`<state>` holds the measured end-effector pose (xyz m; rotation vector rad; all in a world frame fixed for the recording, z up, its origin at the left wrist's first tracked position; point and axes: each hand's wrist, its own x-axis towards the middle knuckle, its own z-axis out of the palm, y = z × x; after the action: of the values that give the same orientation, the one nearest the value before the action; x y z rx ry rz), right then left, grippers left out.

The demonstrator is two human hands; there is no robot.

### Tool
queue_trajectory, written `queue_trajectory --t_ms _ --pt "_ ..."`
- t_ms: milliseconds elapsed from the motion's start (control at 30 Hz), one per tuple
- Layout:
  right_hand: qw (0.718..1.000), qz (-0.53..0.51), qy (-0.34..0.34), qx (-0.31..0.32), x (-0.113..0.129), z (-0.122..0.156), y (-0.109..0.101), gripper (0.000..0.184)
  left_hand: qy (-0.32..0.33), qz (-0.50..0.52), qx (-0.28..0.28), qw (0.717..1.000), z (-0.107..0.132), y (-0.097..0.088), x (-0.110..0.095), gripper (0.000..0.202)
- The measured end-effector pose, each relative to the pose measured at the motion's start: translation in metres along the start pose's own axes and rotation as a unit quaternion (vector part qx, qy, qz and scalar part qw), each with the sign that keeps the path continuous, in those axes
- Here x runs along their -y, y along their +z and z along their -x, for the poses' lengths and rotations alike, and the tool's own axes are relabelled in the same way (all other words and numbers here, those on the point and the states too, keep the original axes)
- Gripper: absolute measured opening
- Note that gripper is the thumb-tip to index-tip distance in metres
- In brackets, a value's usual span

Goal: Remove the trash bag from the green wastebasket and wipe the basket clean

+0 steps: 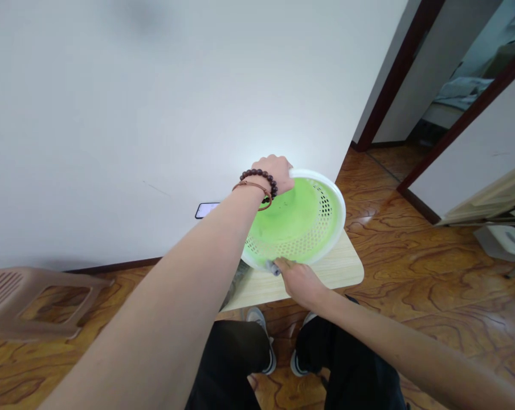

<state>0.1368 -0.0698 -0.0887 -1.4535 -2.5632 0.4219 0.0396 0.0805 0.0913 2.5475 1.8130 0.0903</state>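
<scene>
Your left hand (278,171) is curled around the far left rim of the green and white basket (300,213), but its fingertips are hidden. The fingers of your right hand (302,283) are closed in a pinch on a gray cloth (273,267), right at the near rim. The basket is in front of you, over the worktop (343,267); I can't tell if its bottom touches it.

To do this well, hold the rim snug so the basket can't spin. Press the cloth flat with soft, even pushes, and tuck in its loose end. If you push too hard on one side, the basket might tip.

The worktop is pale wood with round corners. A phone (206,210) lies close to the white wall (155,114), so mind your left arm there. A tan stool (16,285) is on your left, the floor (381,273) is shiny brown, and a doorway is on your right.
</scene>
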Motion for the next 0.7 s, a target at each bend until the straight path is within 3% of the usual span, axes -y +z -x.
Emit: queue_trajectory --t_ms 167,267,367,500,700 --pt "0.996 0.047 0.077 -0.022 -0.034 -0.065 -0.016 0.041 -0.006 -0.015 0.002 1.000 0.000 0.000 0.001 0.038" --pt "0.994 0.059 0.094 0.014 -0.054 -0.088 -0.003 0.037 0.000 -0.016 0.000 1.000 0.000 0.002 0.002 0.038" --pt "0.994 0.036 0.107 0.007 -0.053 -0.094 0.018 0.034 0.003 -0.005 -0.001 1.000 -0.002 0.003 0.002 0.037" --pt "0.994 -0.037 0.098 -0.027 -0.026 -0.078 0.035 0.037 -0.002 0.014 -0.011 1.000 -0.004 0.005 0.001 0.041" --pt "0.988 -0.109 -0.069 -0.085 -0.008 -0.001 0.032 0.042 0.001 0.009 -0.009 1.000 0.001 0.002 0.003 0.037"
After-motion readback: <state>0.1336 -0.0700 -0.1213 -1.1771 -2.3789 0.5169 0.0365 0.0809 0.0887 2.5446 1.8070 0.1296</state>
